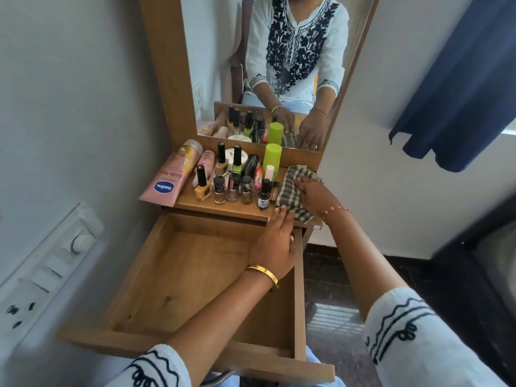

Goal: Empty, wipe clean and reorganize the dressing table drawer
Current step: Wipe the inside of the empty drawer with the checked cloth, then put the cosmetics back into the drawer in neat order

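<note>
Wooden and bare inside, the drawer (pixel 178 277) stands pulled fully out toward the person, nothing left in it. Above its far right corner the left hand (pixel 275 244) reaches forward with straight, relaxed fingers, its fingertips just touching the near edge of the checked cloth (pixel 293 191); it holds nothing. Beyond it, the right hand (pixel 314 195) lies spread flat on top of the cloth, pressing it down on the right end of the table top (pixel 223 209) rather than gripping it.

Emptying looks finished, so the wipe is the step in hand, and it begins with getting the cloth. To do it well, gather the cloth into one hand before lifting, drawing it to the right, since the small dark bottle (pixel 264 194) stands just beside its left edge and the row of nail polish bottles (pixel 231 188) is crowded and easy to topple. Then carry it down into the drawer and work from the back corners toward the front, so dust comes out over the open edge.

Farther back, the pink lotion tube (pixel 164 182) lies slanted at the left, a green bottle (pixel 273 160) stands against the mirror (pixel 223 51).
</note>
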A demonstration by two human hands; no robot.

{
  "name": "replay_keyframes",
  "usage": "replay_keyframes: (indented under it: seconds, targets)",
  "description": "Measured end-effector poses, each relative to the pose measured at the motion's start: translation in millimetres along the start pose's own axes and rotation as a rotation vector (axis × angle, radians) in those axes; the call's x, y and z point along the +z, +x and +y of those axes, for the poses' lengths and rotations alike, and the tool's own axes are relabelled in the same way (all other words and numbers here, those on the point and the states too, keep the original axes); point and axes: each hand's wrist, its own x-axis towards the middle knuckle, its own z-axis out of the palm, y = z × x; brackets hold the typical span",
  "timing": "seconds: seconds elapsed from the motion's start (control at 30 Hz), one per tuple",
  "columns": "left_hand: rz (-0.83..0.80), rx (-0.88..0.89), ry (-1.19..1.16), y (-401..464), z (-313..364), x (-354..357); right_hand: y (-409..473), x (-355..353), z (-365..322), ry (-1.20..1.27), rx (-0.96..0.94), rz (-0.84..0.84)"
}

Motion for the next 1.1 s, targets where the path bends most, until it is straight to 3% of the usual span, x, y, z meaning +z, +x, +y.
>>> replay_keyframes:
  seconds: [0.3, 0.43, 0.67, 0.93, 1.1]
  targets:
    - [-0.043, 0.004, 0.003, 6, -6, -1, 17, -1, 2, -0.056, -0.046, 0.04]
    - [-0.075, -0.019, -0.015, 6, -3, -5, 10, 6, 0, -0.03, -0.043, 0.144]
    - [-0.106, -0.002, -0.056, 3, 4, -21, -12, -5, -15, 0.256, 0.008, 0.22]
    - [0.105, 0.077, -0.199, 16, 16, -80, 1, -66, -52, 0.523, 0.006, 0.426]
    - [0.152, 0.046, -0.216, 28, 5, -110, 18, -69, -70, 0.388, -0.046, 0.292]
